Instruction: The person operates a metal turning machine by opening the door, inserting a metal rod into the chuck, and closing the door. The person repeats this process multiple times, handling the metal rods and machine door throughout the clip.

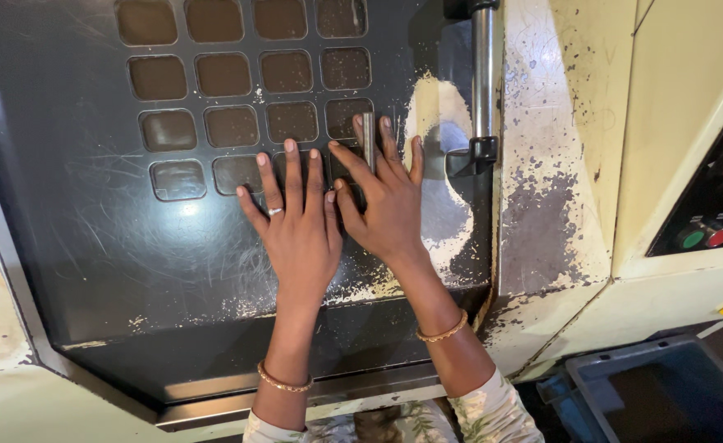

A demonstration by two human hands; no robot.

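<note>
- Nearest the camera, at the bottom edge, two patterned sleeve cuffs [492, 414] show, with a thin gold bangle on each wrist.
- Low to the right, a grey plastic bin [665, 394] sits beside the machine's base.
- Just above the wrists, both hands press flat against the dark door panel [91, 246] of a cream-painted machine; the panel is scratched, and its paint has chipped away near the lower edge.
- Left hand [300, 234]: palm down, fingers spread and straight, a ring on one finger; its grip is wide and holds nothing, and its fingertips reach the lowest row of window cut-outs.
- Right hand [390, 209]: it lies just beside the left, thumb touching the left hand's edge; fingers are splayed on the panel, with a slim metal bar [369, 139] standing upright between the index and middle fingers. The bar is pinched loosely between those two fingers and lies against the panel, over the lower right window cut-outs.
- Further up, a grid of rounded square windows [230, 123], brown and dusty, fills the panel's upper part.
- Right of the hands, a chrome door handle [482, 74] runs vertically, fixed by a black bracket near the right hand's fingertips.
- Farthest right, a control panel [718, 205] carries a green and a red round button, with orange keys above.
</note>
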